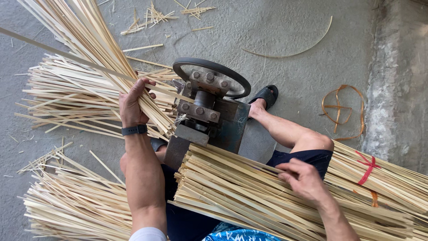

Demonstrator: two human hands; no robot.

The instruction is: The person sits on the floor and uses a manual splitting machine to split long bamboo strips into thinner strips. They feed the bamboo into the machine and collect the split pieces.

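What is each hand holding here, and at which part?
Left hand grips a sheaf of thin bamboo strips near its lower end. Right hand rests on the bamboo strip bundle, fingers pinching one strip midway.

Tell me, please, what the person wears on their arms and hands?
Both hands are bare, without gloves. The left hand has a dark wristband like a watch strap at its wrist, and a white sleeve edge shows near that shoulder. The right hand and its forearm carry nothing.
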